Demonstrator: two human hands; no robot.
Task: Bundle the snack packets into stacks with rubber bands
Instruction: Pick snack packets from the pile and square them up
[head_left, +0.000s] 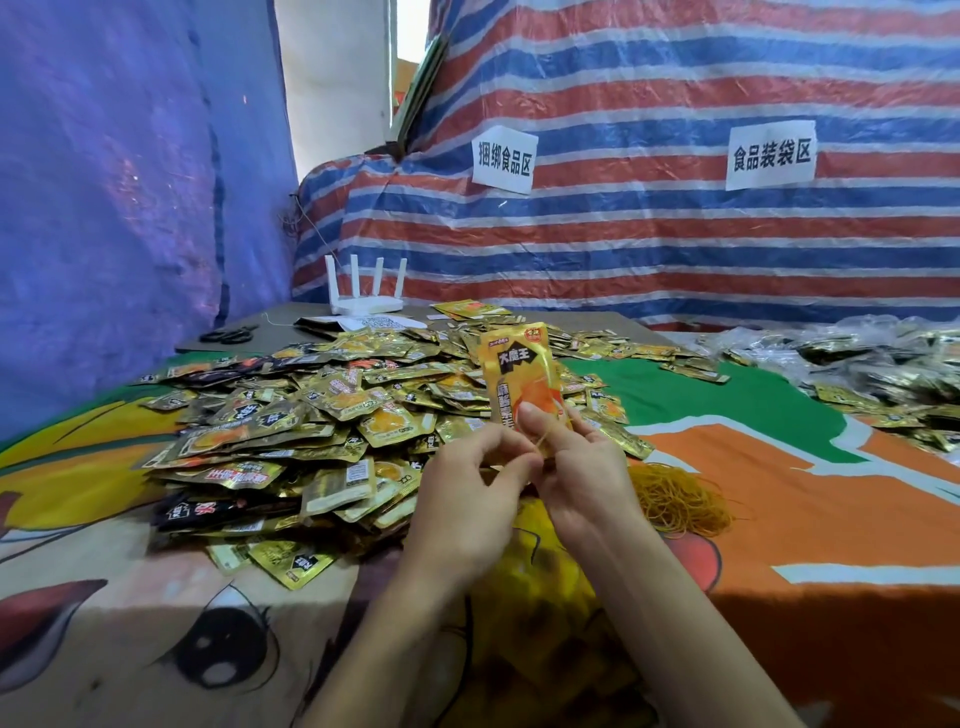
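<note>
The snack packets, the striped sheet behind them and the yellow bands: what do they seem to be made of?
The packets look like metallised plastic film, glossy: the gold surfaces glint and crinkle. The striped sheet is probably woven plastic tarpaulin, slightly shiny and creased. The bands seem to be rubber, matte, in thin tangled loops.

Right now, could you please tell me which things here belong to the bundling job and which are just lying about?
Job in hand: held packets in the right hand, rubber band pinched by the left hand, loose packet pile, rubber band heap.
Lying about: router, scissors, two paper signs on the tarp.
</note>
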